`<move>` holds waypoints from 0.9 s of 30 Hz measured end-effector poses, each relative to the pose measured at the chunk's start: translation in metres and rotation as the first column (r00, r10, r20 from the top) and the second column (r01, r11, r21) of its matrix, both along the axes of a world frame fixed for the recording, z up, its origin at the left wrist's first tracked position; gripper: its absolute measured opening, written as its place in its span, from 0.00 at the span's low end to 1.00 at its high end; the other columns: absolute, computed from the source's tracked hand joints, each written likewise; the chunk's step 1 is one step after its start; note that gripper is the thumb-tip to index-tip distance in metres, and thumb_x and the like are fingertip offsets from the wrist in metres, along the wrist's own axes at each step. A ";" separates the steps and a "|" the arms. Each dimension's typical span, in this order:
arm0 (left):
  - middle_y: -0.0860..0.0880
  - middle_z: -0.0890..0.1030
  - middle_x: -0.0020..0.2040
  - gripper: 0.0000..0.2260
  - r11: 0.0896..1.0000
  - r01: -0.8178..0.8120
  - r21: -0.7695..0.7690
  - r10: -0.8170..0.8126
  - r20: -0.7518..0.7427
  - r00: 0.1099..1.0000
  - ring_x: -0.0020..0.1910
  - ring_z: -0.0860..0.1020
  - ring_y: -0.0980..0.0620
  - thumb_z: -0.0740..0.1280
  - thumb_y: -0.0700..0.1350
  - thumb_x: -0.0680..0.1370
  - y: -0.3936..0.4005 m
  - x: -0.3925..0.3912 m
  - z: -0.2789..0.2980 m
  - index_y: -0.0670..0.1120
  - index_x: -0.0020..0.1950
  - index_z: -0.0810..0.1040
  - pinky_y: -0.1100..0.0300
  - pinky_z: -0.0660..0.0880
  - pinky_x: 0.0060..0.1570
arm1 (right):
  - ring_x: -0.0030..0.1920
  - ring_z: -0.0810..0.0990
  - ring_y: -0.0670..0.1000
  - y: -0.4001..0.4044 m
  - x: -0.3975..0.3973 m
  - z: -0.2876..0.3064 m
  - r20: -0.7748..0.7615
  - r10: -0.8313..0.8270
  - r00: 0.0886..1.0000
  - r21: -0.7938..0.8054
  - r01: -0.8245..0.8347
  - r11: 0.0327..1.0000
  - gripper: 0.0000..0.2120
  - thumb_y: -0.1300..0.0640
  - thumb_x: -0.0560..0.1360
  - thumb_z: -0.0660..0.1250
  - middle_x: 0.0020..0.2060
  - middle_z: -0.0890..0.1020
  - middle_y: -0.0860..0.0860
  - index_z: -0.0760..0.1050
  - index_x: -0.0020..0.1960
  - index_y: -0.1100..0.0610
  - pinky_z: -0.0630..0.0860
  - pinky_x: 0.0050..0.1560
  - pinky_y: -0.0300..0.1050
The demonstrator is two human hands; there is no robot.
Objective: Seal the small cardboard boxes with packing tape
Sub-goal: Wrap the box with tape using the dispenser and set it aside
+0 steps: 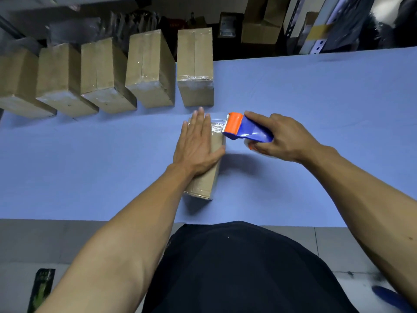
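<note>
A small brown cardboard box (206,179) lies lengthwise on the blue table (90,159) in front of me. My left hand (197,143) presses flat on its top, fingers straight. My right hand (282,137) grips a blue tape dispenser (248,129) with an orange head. The orange head touches the box's far right corner, where a strip of clear tape (217,127) shines. A roll of clear tape shows under the dispenser by my fingers.
Several taped cardboard boxes (195,68) stand in a row along the table's far left edge. Behind the table are larger cartons (261,28) and shelving. The near table edge runs just in front of my body.
</note>
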State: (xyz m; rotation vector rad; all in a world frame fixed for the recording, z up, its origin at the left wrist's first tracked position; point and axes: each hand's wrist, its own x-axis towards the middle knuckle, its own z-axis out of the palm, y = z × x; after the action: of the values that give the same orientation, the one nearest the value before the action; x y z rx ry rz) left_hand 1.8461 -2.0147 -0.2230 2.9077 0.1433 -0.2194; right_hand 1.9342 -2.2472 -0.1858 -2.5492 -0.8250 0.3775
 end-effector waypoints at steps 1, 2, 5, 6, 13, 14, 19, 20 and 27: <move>0.43 0.41 0.82 0.39 1.000 0.009 0.014 -0.009 -0.017 1.000 0.81 0.41 0.47 0.58 0.61 0.80 0.001 0.000 -0.001 0.41 0.81 0.44 0.50 0.37 0.77 | 0.45 0.71 0.51 -0.003 0.001 0.000 -0.003 -0.002 1.000 -0.018 0.002 1.000 0.34 0.40 0.74 0.69 0.44 0.72 0.51 0.60 0.77 0.39 0.69 0.46 0.45; 0.43 0.41 0.82 0.40 0.999 0.014 0.031 -0.014 -0.025 1.000 0.81 0.40 0.47 0.58 0.61 0.80 0.002 0.000 -0.002 0.42 0.81 0.43 0.49 0.38 0.77 | 0.45 0.71 0.52 -0.006 0.003 0.000 -0.008 -0.005 1.000 -0.026 0.004 1.000 0.34 0.39 0.74 0.69 0.44 0.72 0.51 0.59 0.77 0.38 0.69 0.46 0.46; 0.45 0.40 0.82 0.39 0.999 0.025 0.045 -0.023 -0.041 0.999 0.81 0.40 0.47 0.58 0.62 0.80 0.001 0.001 -0.002 0.47 0.82 0.44 0.47 0.39 0.77 | 0.46 0.71 0.52 -0.013 0.005 -0.001 -0.036 -0.006 0.999 -0.060 0.004 0.998 0.37 0.35 0.73 0.68 0.45 0.71 0.51 0.57 0.78 0.37 0.67 0.45 0.45; 0.46 0.40 0.82 0.37 0.998 0.032 0.054 -0.030 -0.044 0.999 0.81 0.40 0.47 0.58 0.62 0.80 0.002 0.002 -0.002 0.49 0.82 0.44 0.46 0.39 0.76 | 0.47 0.71 0.52 -0.015 0.004 -0.001 -0.037 -0.018 0.999 -0.068 0.015 0.998 0.37 0.34 0.73 0.68 0.45 0.71 0.51 0.57 0.78 0.37 0.66 0.45 0.45; 0.48 0.40 0.82 0.33 0.995 0.052 0.081 -0.047 -0.058 0.997 0.80 0.39 0.45 0.56 0.62 0.80 0.000 0.002 -0.001 0.59 0.81 0.46 0.40 0.41 0.76 | 0.50 0.75 0.55 -0.007 0.005 0.007 0.041 -0.019 0.999 -0.173 0.026 0.985 0.28 0.37 0.78 0.59 0.47 0.72 0.50 0.58 0.77 0.35 0.66 0.44 0.45; 0.48 0.40 0.82 0.33 0.996 0.053 0.077 -0.049 -0.055 0.997 0.80 0.39 0.45 0.56 0.62 0.79 0.000 0.002 0.000 0.59 0.81 0.46 0.40 0.41 0.76 | 0.50 0.76 0.55 -0.003 0.004 0.010 0.053 -0.003 0.999 -0.204 0.014 0.979 0.28 0.37 0.78 0.60 0.46 0.72 0.50 0.58 0.77 0.35 0.66 0.43 0.45; 0.47 0.41 0.82 0.33 0.997 0.023 0.067 -0.019 -0.054 0.998 0.80 0.40 0.44 0.55 0.63 0.79 -0.003 0.001 -0.002 0.58 0.81 0.46 0.38 0.42 0.76 | 0.50 0.78 0.58 0.026 -0.001 0.020 0.139 -0.016 0.990 -0.258 0.052 0.965 0.28 0.38 0.77 0.62 0.50 0.76 0.54 0.62 0.76 0.37 0.65 0.42 0.45; 0.47 0.41 0.82 0.33 0.998 0.001 0.055 0.003 -0.056 0.998 0.80 0.39 0.43 0.55 0.62 0.79 -0.006 0.001 -0.002 0.57 0.81 0.46 0.38 0.42 0.76 | 0.50 0.78 0.58 0.031 -0.002 0.023 0.160 -0.022 0.987 -0.267 0.065 0.962 0.28 0.38 0.77 0.62 0.50 0.77 0.54 0.63 0.75 0.38 0.65 0.42 0.45; 0.45 0.41 0.82 0.35 0.987 -0.161 -0.005 0.160 -0.065 0.985 0.80 0.39 0.41 0.50 0.63 0.77 -0.029 0.002 -0.001 0.51 0.82 0.46 0.37 0.42 0.75 | 0.38 0.71 0.60 0.068 -0.015 0.035 0.238 -0.155 0.959 -0.301 0.225 0.927 0.16 0.50 0.74 0.66 0.43 0.72 0.54 0.75 0.61 0.46 0.62 0.39 0.46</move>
State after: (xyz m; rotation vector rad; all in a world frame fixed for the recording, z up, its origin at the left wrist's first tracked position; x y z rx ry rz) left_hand 1.8482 -2.0436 -0.2238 2.8615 0.3843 -0.2859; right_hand 1.9188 -2.1794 -0.1510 -2.9896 -0.6164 0.1957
